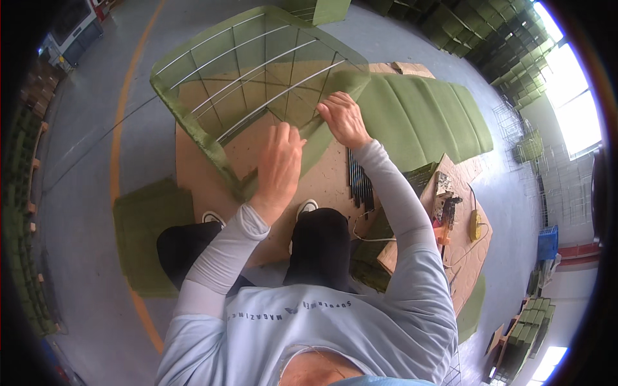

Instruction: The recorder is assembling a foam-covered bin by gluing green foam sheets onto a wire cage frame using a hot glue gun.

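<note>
A wire frame wrapped in green fuzzy matting stands tilted in front of me on a brown board. My left hand rests on the lower green edge of the frame, fingers close together. My right hand presses the green matting at the frame's right corner, pinching its edge. Whether either hand holds a small tool is hidden. My knees in black trousers and white shoes sit below the frame.
A folded green mat lies right of the frame. A bundle of dark rods lies by my right forearm. A yellow tool and small parts sit on cardboard at right. Another green mat lies left. Stacks of green pieces line the walls.
</note>
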### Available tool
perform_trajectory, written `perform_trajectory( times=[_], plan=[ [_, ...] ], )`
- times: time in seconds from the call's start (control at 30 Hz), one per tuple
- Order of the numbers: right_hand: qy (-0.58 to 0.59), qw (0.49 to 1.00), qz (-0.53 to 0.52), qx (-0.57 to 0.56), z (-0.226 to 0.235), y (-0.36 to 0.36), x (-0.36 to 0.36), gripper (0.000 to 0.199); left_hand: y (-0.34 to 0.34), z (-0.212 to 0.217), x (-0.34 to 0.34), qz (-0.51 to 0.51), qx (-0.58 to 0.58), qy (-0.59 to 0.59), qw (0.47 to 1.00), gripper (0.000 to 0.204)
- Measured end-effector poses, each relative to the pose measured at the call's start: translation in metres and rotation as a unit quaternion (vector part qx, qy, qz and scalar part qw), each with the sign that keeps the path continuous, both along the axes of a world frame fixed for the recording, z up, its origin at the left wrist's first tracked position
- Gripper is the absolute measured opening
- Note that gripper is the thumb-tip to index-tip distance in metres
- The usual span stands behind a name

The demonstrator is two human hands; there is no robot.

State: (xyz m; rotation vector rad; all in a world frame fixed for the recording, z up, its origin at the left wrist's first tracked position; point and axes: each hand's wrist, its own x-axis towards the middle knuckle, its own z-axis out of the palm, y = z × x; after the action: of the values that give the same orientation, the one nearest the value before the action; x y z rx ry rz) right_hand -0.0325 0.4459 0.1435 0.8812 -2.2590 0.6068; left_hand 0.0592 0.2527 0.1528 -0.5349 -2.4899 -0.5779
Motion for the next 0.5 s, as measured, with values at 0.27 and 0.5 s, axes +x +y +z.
perform_trajectory(
  times=[0.27, 0.5],
  plan=[
    [-0.106, 0.967, -0.044, 0.229, 0.023, -0.001, -0.028, 0.036, 0.007, -0.004, -0.025, -0.026, 0.049, -0.023, 0.998, 0.007],
    [0.013, 0.998, 0.007, -0.066, 0.032, -0.012, 0.027, 0.016, 0.003, -0.003, -0.027, -0.037, 0.105, -0.019, 0.994, 0.01]
  ],
)
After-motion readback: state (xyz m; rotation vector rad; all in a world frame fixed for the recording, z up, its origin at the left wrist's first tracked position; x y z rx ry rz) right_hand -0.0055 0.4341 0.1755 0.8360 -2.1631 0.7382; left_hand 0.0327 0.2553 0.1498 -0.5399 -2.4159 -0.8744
